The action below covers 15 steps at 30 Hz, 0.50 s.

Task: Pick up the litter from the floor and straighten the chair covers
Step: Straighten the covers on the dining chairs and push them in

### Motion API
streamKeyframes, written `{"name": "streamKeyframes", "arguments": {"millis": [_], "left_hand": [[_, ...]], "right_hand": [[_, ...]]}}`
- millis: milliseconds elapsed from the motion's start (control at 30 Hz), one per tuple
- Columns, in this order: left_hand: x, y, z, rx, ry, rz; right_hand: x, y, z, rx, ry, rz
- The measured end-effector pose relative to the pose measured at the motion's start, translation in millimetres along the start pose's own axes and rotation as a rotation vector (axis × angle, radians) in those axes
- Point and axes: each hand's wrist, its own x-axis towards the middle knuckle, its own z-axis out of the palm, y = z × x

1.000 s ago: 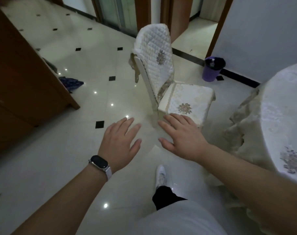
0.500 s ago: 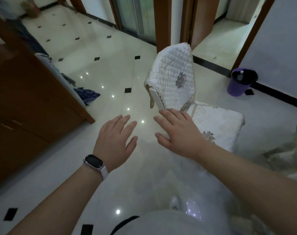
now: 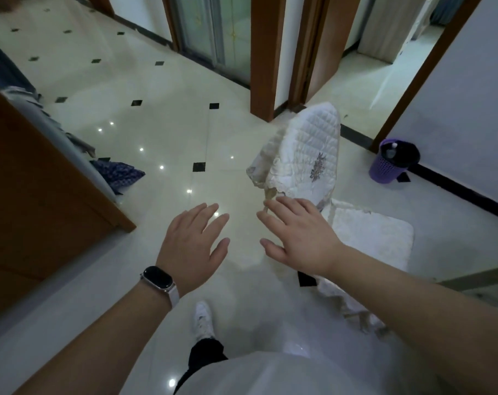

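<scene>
Both hands are held out flat, palms down, holding nothing. The left hand has straight fingers spread a little, and a dark watch on a pale strap sits at its wrist. Below it is only the glossy tiled floor. The right hand is just beside it with a narrow gap between the thumbs, and its fingers are straight and apart. Their tips reach the lower hem of the chair's quilted back cover; whether they touch the cloth cannot be told.

The chair stands just beyond and to the right of the right hand. Its back rises with its long axis upright, the top leaning away from the hands, and the embroidered face is turned to the right. The hem hangs bunched and uneven at the corner nearest the fingertips. The seat cover lies flat to the right of the right wrist, so the chair faces right.

Beneath the forearms a white shoe stands on the tiles. Left of the left hand is a wooden cabinet, with a blue patterned cloth crumpled on the floor at its far corner. Far right of the right hand, past the chair, a purple bin stands against the wall.
</scene>
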Motion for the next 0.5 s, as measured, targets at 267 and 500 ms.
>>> {"name": "streamKeyframes", "arguments": {"millis": [267, 500], "left_hand": [[77.9, -148.2, -0.9, -0.093, 0.078, 0.105], [147.6, -204.2, 16.0, -0.176, 0.065, 0.168]], "right_hand": [[142.9, -27.3, 24.2, -0.079, 0.009, 0.16], [206.0, -16.1, 38.1, -0.109, -0.061, 0.323]]}}
